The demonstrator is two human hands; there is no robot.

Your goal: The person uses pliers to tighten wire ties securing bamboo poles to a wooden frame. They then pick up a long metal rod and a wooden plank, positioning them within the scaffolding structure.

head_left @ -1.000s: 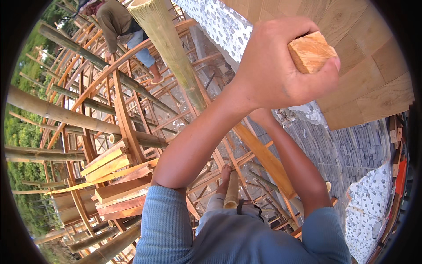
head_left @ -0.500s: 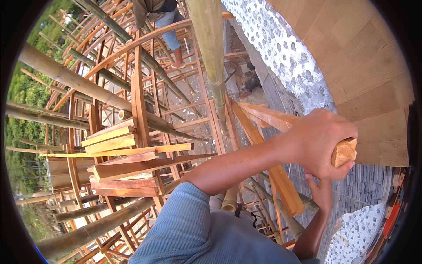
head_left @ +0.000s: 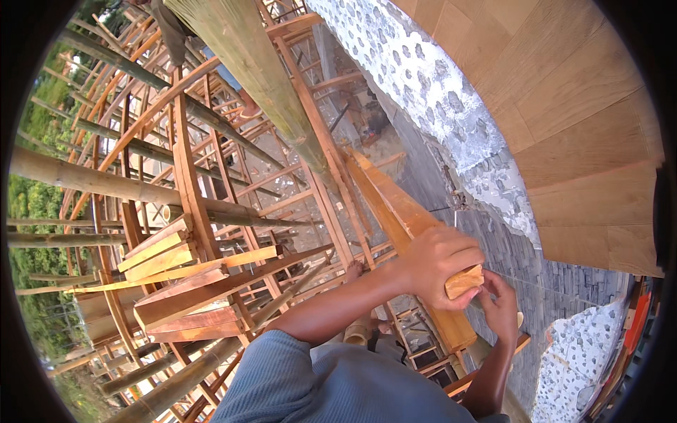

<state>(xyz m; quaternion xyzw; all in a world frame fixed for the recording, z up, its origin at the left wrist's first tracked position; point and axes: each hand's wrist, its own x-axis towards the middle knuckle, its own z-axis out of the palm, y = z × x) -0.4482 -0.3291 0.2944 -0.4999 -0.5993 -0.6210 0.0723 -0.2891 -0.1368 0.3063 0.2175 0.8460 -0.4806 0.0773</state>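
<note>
My left hand [head_left: 441, 264] is wrapped round a wooden beam [head_left: 464, 283], whose cut end sticks out past the fingers. The beam's other end slopes down toward the scaffold. Below it lies a second, orange-brown timber [head_left: 448, 324], running in nearly the same direction under my wrist. Close beside the beam's cut end is my right hand [head_left: 501, 307], its fingers bent and the thumb near my left fingers. What they pinch, if anything, is too small to make out. A thin pale line crosses the grey stone wall [head_left: 525, 271] by that hand.
A thick bamboo pole [head_left: 261, 77] rises ahead. Stacked timbers [head_left: 187, 282] rest on the scaffold at left, above open gaps. A wood-patterned surface [head_left: 564, 141] and white, dimpled plaster [head_left: 423, 77] curve along the right. Another person [head_left: 226, 67] stands farther off on the scaffold.
My left hand has moved left and slightly down with the beam, lining it up more with the lower timber. My right hand has come up beside its end. The view has shifted.
</note>
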